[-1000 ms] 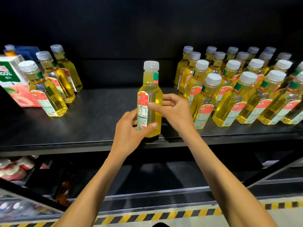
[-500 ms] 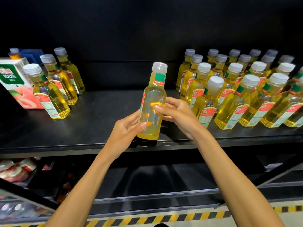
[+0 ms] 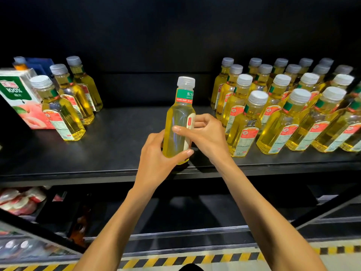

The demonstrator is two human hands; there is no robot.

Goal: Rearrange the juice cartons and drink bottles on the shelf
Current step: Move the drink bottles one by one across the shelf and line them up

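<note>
Both hands, left hand [image 3: 156, 155] low and right hand [image 3: 207, 135] higher, are gripping the yellow drink bottle [image 3: 178, 122] upright at the front edge of the shelf [image 3: 117, 145], where a slipping grip could be tipping it off.

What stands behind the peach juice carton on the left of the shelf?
A grey-capped bottle top and a blue box show behind the juice carton; their lower parts are covered.

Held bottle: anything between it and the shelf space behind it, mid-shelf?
Nothing visible. The left hand and right hand grip the bottle at the front edge of the shelf. Behind it the shelf is bare; three bottles stand off left, the big group off right.
</note>
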